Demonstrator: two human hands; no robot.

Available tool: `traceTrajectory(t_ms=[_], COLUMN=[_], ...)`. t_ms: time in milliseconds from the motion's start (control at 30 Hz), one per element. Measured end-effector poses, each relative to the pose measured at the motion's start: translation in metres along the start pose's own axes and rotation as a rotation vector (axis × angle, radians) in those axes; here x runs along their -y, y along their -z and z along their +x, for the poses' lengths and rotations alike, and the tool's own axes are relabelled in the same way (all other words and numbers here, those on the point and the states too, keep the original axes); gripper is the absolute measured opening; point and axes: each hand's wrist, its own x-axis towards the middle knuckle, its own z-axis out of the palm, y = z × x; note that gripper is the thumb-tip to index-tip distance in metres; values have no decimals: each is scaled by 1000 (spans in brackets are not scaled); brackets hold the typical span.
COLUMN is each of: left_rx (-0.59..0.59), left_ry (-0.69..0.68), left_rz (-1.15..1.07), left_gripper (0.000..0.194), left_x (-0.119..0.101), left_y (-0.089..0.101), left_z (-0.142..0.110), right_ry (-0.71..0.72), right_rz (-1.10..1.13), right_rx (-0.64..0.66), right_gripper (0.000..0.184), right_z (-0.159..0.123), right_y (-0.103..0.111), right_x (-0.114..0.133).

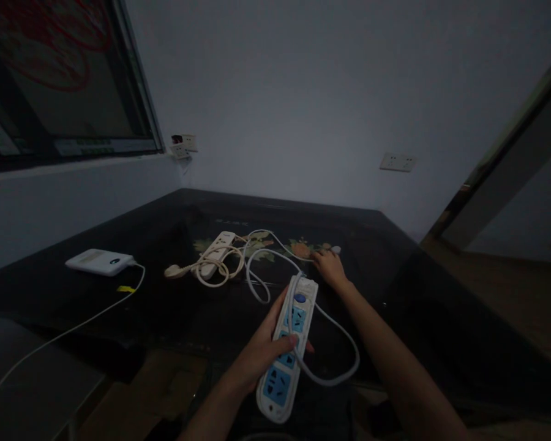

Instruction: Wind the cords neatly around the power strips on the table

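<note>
My left hand is wrapped round a white power strip with blue sockets and a dark blue switch, tilted above the near side of the table. Its thumb presses a loop of the grey-white cord against the sockets. The cord hangs in a loop to the right and lies in curves on the table behind the strip. Farther back, my right hand is low at the tabletop, with its fingers closed on the far stretch of cord. A small whitish thing shows beside these fingers; its kind is unclear.
A second white power strip lies on the dark glossy table, its cream cord and plug bundled over it. At left lies a white power bank with a cable trailing off the edge. Wall sockets sit behind.
</note>
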Motion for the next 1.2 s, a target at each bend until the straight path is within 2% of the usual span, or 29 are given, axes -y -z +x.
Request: traceTrajectory(t_ms=[133, 267, 400, 600, 733, 800, 867, 933, 967, 1067, 1133, 1200], left_rx=[-10, -23, -70, -123, -93, -92, -93, -86, -78, -80, -99, -141], left_ry=[-19, -7, 0, -38, -63, -71, -85, -110, -122, -177, -216, -228], left_rz=[18, 19, 22, 21, -9, -23, -31, -33, -32, -50, -81, -125], left_gripper=[110, 109, 106, 103, 102, 102, 101, 99, 98, 98, 98, 93], left_x=[-6, -5, -4, -10, -12, -12, -12, -12, -11, -11, -9, -7], left_y=[4, 7, 10, 10, 3, -2, -5, -7, -8, -8, -9, -9], left_z=[-7, -5, 0, 2, 1, 1, 0, 0, 0, 0, 1, 2], right_ry=[-84, -238, -347, -503, -503, -445, -316, -109, -8, 178, 208, 169], right_rz=[-120, -186, -201, -190, -176, -167, -95, 141, 296, 580, 624, 637], right_rx=[28, 63, 87, 64, 52, 27, -82, -286, -346, -328, -309, -292], right_gripper=[23, 27, 34, 36, 31, 29, 28, 24, 22, 19, 15, 13], right_z=[-31, -68, -97, -114, -110, -110, -116, -130, -140, -172, -188, -196], right_y=[11, 24, 30, 37, 37, 43, 54, 68, 74, 80, 73, 61], right_x=[-19, -44, -55, -60, -53, -43, -23, 6, 24, 77, 103, 116])
